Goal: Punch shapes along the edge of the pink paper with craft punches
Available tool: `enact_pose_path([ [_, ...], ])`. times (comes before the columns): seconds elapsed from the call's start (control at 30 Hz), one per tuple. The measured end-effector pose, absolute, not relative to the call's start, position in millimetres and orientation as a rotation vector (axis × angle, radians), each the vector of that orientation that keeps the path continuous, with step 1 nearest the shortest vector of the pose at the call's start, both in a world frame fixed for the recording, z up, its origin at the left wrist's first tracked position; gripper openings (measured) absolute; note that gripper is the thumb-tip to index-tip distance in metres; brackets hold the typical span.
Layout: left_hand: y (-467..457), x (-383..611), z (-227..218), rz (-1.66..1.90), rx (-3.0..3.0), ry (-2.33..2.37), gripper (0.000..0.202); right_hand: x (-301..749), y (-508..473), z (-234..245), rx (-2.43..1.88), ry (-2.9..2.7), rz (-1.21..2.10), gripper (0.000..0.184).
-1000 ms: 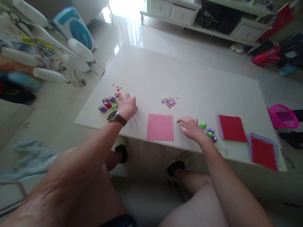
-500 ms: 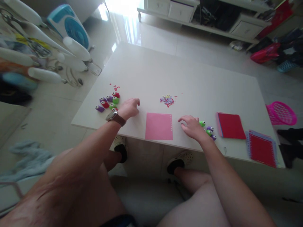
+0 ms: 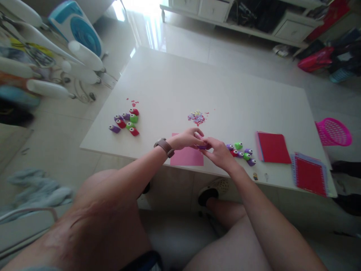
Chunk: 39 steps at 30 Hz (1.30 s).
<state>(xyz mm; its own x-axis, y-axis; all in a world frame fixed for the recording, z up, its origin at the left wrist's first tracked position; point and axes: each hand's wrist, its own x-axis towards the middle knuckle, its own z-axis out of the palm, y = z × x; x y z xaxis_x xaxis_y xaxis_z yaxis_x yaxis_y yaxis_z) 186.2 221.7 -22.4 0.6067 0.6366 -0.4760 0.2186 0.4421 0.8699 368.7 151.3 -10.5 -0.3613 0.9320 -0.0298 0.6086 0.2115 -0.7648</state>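
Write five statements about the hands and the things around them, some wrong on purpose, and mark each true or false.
1. The left hand and right hand meet at a small purple object. True.
2. The watch is on the right wrist. False: it is on the left wrist.
3. A pile of tiny bits lies beyond the pink sheet. True.
4. The pink basket stands on the table. False: it is off the table, past its right end.
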Motion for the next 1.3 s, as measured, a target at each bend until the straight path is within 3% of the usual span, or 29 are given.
enact_pose_path([
  [0.2, 235, 179, -27, 0.222, 1.654, 1.064, 0.048, 386, 154, -11, -1.589, -2.127, 0.768, 0.013],
  [0.4, 233, 162, -38, 0.029, 2.262, 1.34, 0.055, 397, 155, -17, -1.705, -2.257, 0.635, 0.017],
  [0.77, 235, 145, -41, -0.105, 2.208, 1.375, 0.042, 395, 156, -23, -1.633, -2.302, 0.705, 0.019],
  [1.0, 245, 142, -45, 0.015, 2.031, 1.299, 0.024, 392, 154, -23, -1.599, -2.271, 0.783, 0.015],
  [1.3, 250, 140, -40, 0.123, 1.809, 1.242, 0.028, 396, 156, -31, -1.623, -2.234, 0.783, 0.005],
])
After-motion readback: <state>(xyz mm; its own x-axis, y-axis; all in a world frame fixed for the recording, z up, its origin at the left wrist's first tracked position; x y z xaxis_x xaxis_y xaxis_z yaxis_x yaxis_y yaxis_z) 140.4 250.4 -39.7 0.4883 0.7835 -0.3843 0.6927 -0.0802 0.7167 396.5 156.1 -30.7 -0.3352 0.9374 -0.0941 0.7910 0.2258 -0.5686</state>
